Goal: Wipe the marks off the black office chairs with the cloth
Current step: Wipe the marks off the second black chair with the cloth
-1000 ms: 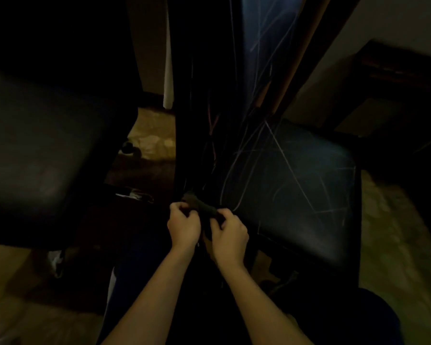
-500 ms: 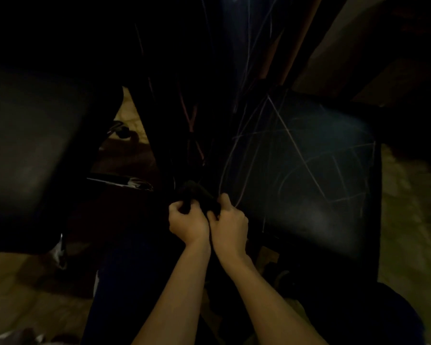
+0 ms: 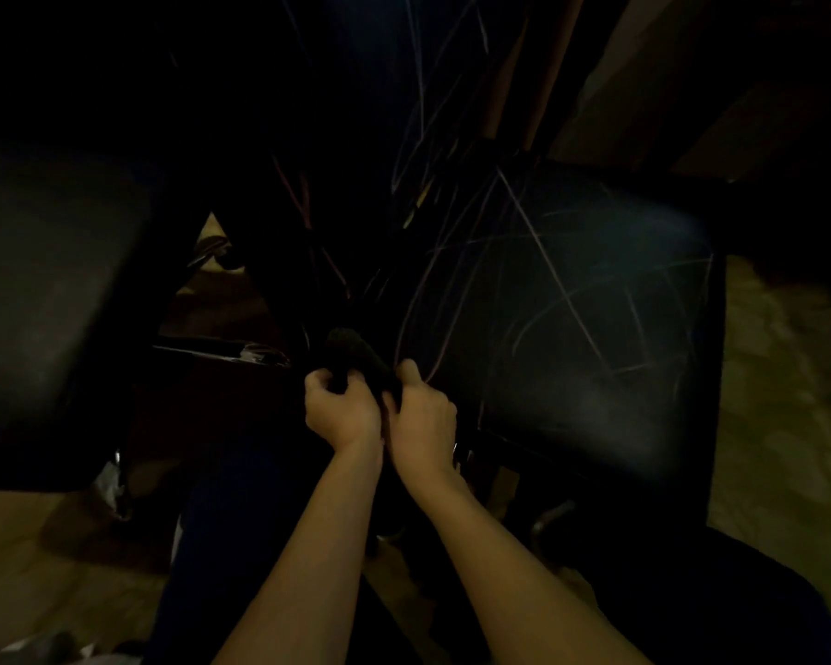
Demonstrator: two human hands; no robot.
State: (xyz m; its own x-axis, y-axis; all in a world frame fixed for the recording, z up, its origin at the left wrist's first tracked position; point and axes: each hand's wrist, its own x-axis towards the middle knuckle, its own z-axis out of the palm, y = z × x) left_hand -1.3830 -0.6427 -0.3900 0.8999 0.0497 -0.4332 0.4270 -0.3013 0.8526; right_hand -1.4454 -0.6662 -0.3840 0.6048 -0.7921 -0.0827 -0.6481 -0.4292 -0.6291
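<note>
Across the right half of the dim view, a black chair seat is showing thin, pale scribbled marks that are running on up the chair back behind it. Over on the left, a second black chair seat is sitting near it, with patterned floor showing at the right edge. Both bare forearms are reaching in from below. Left hand and right hand are touching each other, fingers curling tight round a dark bunched cloth at the marked seat's near left corner.
</note>
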